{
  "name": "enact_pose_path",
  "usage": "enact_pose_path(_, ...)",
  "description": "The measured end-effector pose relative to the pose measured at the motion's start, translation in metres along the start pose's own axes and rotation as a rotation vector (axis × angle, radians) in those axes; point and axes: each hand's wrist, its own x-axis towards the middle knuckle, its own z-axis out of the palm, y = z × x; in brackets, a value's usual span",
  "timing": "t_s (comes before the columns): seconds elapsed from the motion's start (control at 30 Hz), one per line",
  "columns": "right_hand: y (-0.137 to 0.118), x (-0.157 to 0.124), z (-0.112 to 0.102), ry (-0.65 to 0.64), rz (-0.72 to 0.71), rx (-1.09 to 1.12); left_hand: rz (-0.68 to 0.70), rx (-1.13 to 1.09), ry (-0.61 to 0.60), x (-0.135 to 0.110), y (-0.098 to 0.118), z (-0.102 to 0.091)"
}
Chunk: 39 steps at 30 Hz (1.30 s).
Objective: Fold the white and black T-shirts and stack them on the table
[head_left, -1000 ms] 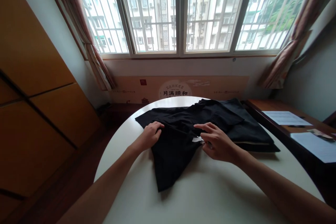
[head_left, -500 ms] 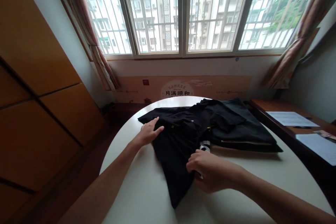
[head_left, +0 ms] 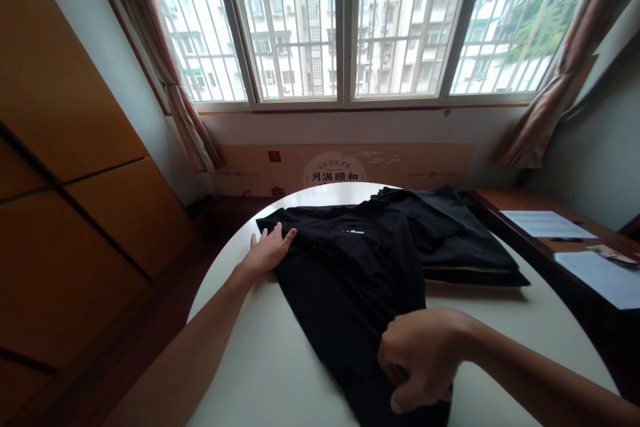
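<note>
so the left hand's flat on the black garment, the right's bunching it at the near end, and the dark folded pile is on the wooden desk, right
No, the dark folded pile is on the white round table, not the wooden desk, as the head view shows. The rest stands: left hand flat on the black garment, right hand bunching it at the near end.

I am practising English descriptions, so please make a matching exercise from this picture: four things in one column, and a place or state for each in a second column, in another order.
Things:
1. left hand
2. right hand
3. black garment
4. sheets of paper

Places or states:
A. curled closed over the garment's near end
B. lying on the wooden desk
C. open, with fingers spread at the garment's left edge
D. spread over the round white table

Right pairs: 1-C, 2-A, 3-D, 4-B
</note>
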Motion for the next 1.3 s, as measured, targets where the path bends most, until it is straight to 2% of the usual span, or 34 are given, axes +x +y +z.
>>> enact_pose_path(0.13, 0.008, 0.005, 0.000, -0.079, -0.011, 0.029, -0.049, 0.096, 0.020, 0.016, -0.014, -0.005)
enact_pose_path(0.27, 0.006, 0.007, 0.000, -0.164, 0.012, 0.035, -0.068, 0.150, 0.040, 0.043, -0.024, -0.007)
enact_pose_path(0.4, 0.005, 0.001, -0.001, -0.124, -0.006, 0.090, -0.075, 0.182, 0.009, 0.067, -0.015, -0.010)
enact_pose_path(0.47, 0.008, -0.003, -0.003, 0.023, -0.072, 0.239, -0.082, 0.218, 0.058, 0.071, 0.001, -0.012)
enact_pose_path(0.5, 0.011, -0.004, -0.005, 0.157, -0.104, 0.311, -0.055, 0.230, 0.111, 0.070, 0.011, -0.012)
enact_pose_path(0.57, 0.021, -0.004, -0.011, 0.525, -0.121, 0.343, 0.065, 0.208, 0.209, 0.064, 0.034, -0.011)
enact_pose_path(0.63, 0.037, 0.002, -0.021, 0.893, -0.069, 0.209, 0.180, 0.126, 0.249, 0.052, 0.056, -0.010)
enact_pose_path(0.67, 0.047, 0.006, -0.027, 1.017, -0.034, 0.124, 0.209, 0.080, 0.266, 0.044, 0.065, -0.009)
enact_pose_path(0.73, 0.068, 0.017, -0.043, 1.117, 0.046, -0.013, 0.206, 0.014, 0.336, 0.022, 0.075, -0.006)
enact_pose_path(0.83, 0.092, 0.038, -0.070, 1.033, 0.194, -0.126, 0.214, -0.013, 0.420, -0.018, 0.074, 0.000)
enact_pose_path(0.97, 0.101, 0.068, -0.101, 0.829, 0.348, -0.119, 0.265, 0.069, 0.313, -0.066, 0.058, 0.016)
enact_pose_path(1.07, 0.102, 0.090, -0.115, 0.743, 0.407, -0.035, 0.241, 0.138, 0.251, -0.077, 0.052, 0.026)
enact_pose_path(1.2, 0.109, 0.110, -0.126, 0.714, 0.474, 0.010, 0.190, 0.193, 0.131, -0.077, 0.058, 0.031)
enact_pose_path(1.3, 0.115, 0.118, -0.136, 0.699, 0.510, 0.037, 0.104, 0.230, 0.108, -0.086, 0.064, 0.032)
